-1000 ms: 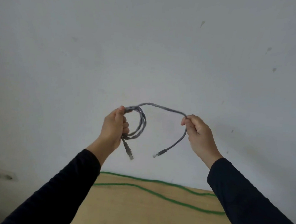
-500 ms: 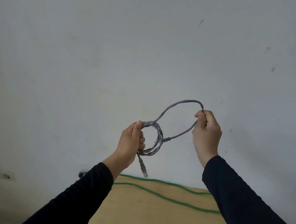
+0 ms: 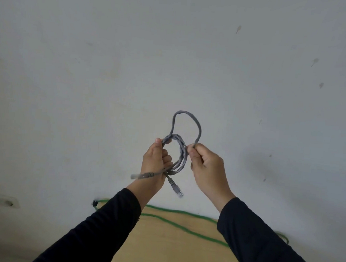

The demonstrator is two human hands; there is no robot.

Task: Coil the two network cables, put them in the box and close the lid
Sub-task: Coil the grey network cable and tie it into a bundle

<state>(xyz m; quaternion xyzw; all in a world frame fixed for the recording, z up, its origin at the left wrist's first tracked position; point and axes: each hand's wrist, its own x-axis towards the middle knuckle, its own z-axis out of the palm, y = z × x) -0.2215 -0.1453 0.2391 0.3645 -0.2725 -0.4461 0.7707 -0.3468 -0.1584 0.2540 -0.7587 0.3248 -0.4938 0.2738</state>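
Observation:
A grey network cable (image 3: 183,155) is held up in front of a white wall, mostly wound into a small coil. My left hand (image 3: 155,162) grips the coil at its left side. My right hand (image 3: 206,163) pinches the cable just right of the coil, with one loose loop arching above both hands. Two plugs stick out below my left hand, one pointing left and one hanging down. A green network cable (image 3: 182,228) lies stretched across the far edge of the wooden table (image 3: 171,250). No box is in view.
The white wall (image 3: 172,60) fills most of the view. A wall socket (image 3: 2,200) sits low on the left. My dark sleeves cover both forearms and hide parts of the table.
My right hand has come in close to the left, shrinking the free loop. The free end with its plug now lies across my left hand, pointing left.

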